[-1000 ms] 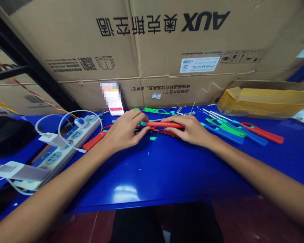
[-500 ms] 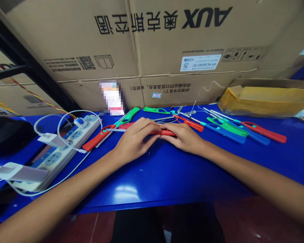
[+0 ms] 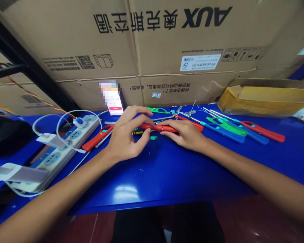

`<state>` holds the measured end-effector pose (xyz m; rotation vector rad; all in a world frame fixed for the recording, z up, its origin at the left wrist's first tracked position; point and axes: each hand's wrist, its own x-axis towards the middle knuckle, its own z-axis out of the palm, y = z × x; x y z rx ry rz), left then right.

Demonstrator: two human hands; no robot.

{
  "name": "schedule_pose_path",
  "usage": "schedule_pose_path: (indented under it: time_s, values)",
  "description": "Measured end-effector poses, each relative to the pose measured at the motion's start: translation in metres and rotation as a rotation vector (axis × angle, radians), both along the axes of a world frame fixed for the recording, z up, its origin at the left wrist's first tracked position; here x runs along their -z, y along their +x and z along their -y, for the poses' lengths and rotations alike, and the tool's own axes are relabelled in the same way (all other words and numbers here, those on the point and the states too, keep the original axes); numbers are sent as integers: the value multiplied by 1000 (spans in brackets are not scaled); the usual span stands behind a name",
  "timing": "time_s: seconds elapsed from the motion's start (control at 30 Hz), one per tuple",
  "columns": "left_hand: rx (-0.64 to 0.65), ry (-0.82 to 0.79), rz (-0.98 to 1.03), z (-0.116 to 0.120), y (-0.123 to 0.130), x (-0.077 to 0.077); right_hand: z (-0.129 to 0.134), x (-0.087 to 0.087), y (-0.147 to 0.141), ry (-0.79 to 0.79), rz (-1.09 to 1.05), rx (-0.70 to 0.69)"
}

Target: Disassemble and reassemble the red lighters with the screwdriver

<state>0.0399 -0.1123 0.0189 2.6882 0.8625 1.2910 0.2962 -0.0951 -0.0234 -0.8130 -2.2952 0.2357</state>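
Observation:
My right hand (image 3: 186, 133) pinches the red handle of a long-nosed lighter (image 3: 168, 128) between thumb and fingers. At the other end of that handle, my left hand (image 3: 129, 133) has its thumb and fingers spread apart around it, gripping nothing. Below the handle, by the left fingertips, are a small green part (image 3: 154, 138) and a yellow piece (image 3: 138, 133). Another red lighter (image 3: 97, 137) lies left of my left hand. Behind my hands lie a green handle shell (image 3: 158, 110) and a red lighter (image 3: 196, 125), with thin wires around them.
Several blue, green and red lighters lie on the right, one a blue lighter (image 3: 224, 132). A power strip (image 3: 66, 148) with chargers and cables stands on the left. A phone (image 3: 114, 99) leans on the large carton (image 3: 147, 40). A yellow-taped box (image 3: 268, 99) sits at the back right.
My left hand has opened and drawn back a little from the red handle, showing the green and yellow pieces. My right hand keeps its hold.

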Motion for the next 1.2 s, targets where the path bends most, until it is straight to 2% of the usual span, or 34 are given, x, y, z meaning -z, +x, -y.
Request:
schedule_pose_path:
  time_s: [0.23, 0.37, 0.5, 0.6, 0.87, 1.2]
  values:
    - [125, -61, -104, -8, 6, 19, 3, 6, -4, 21, 26, 12]
    - [77, -24, -130, -10, 2, 17, 4, 4, -2, 0, 18, 27]
    - [2, -5, -246, -17, -5, 14, 5, 1, 0, -12, 0, 39]
    - [15, -18, -301, -21, -7, 16, 6, -1, 0, -28, -18, 28]
    - [55, -52, -237, -18, -4, 22, 4, 0, 0, -28, -85, -28]
    - [13, -32, -229, -20, -5, 24, 1, -5, -1, -253, -134, -49]
